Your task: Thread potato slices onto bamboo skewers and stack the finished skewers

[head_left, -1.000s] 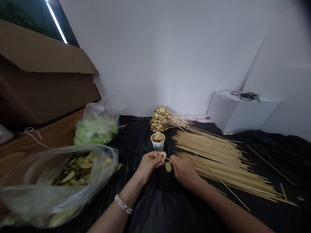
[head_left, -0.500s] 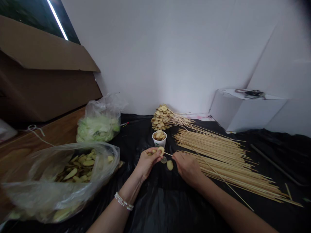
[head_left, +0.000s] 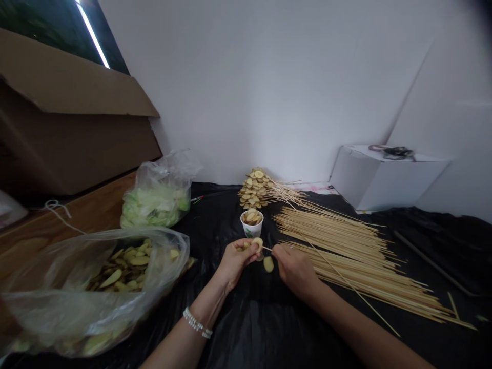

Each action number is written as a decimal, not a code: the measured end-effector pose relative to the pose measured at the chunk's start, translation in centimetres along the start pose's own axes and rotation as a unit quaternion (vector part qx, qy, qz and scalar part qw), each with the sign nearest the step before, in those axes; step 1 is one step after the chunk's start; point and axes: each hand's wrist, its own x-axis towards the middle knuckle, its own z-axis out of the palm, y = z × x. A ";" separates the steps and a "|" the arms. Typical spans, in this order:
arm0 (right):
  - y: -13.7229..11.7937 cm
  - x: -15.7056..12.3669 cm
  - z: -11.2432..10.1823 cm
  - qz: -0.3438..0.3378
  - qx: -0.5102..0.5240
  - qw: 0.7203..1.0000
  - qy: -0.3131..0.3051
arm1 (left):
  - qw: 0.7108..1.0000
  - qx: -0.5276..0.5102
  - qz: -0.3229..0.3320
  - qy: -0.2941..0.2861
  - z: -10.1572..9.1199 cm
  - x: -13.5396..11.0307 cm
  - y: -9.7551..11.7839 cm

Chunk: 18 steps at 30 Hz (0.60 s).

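- Facing a clear plastic bag of potato slices at our far left, we work over a black plastic sheet.
- Our left hand clamps a potato slice between thumb and fingers, just in front of the cup.
- A bamboo skewer lies nearly level, pointing left into that slice; we cannot tell whether it pierces it.
- Our right hand pinches the skewer, fingers together, beside a loose slice.
- Farther right lies a heap of bamboo skewers.
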 end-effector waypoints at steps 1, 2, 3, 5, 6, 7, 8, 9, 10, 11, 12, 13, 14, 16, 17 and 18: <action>0.0 -0.1 0.1 0.005 0.000 1.000 -0.011 | 1.000 0.003 -0.001 0.003 0.0 0.0 0.0; 0.0 -0.1 0.1 0.010 0.002 1.000 -0.025 | 1.000 0.007 -0.003 0.003 0.1 -0.1 0.0; 0.0 -0.2 0.2 0.014 0.006 0.999 -0.043 | 1.000 0.011 -0.006 -0.002 0.1 -0.1 -0.1; 0.0 -0.2 0.3 0.020 0.025 0.996 -0.087 | 1.000 0.020 -0.012 -0.019 0.3 -0.2 -0.2; 0.1 -0.1 0.2 0.022 0.035 0.993 -0.107 | 0.999 0.024 -0.015 -0.027 0.3 -0.2 -0.3; 0.1 0.0 0.2 0.024 0.042 0.991 -0.124 | 0.999 0.027 -0.016 -0.032 0.4 -0.3 -0.4; 0.1 0.2 0.2 0.026 0.046 0.990 -0.134 | 0.999 0.027 -0.016 -0.033 0.4 -0.3 -0.4; 0.2 0.4 0.2 0.028 0.045 0.989 -0.139 | 0.999 0.024 -0.015 -0.031 0.4 -0.2 -0.4; 0.2 0.5 0.2 0.029 0.042 0.989 -0.138 | 0.999 0.018 -0.013 -0.030 0.4 -0.2 -0.3; 0.2 0.7 0.2 0.029 0.039 0.990 -0.133 | 1.000 0.011 -0.008 -0.028 0.3 -0.1 -0.2; 0.3 0.8 0.1 0.027 0.038 0.991 -0.126 | 1.000 0.003 -0.002 -0.023 0.2 0.0 -0.1; 0.3 0.8 0.1 0.025 0.036 0.992 -0.118 | 1.000 -0.005 0.005 -0.018 0.1 0.1 0.0; 0.3 0.8 0.1 0.023 0.032 0.993 -0.108 | 1.000 -0.011 0.011 -0.012 0.0 0.1 0.1; 0.3 0.7 0.0 0.019 0.021 0.995 -0.094 | 1.000 -0.014 0.015 -0.003 -0.2 0.2 0.2; 0.3 0.5 -0.1 0.018 0.014 0.995 -0.092 | 1.000 -0.011 0.012 -0.003 -0.2 0.2 0.2; 0.3 0.4 -0.1 0.018 0.009 0.995 -0.094 | 1.000 -0.007 0.007 -0.006 -0.2 0.2 0.1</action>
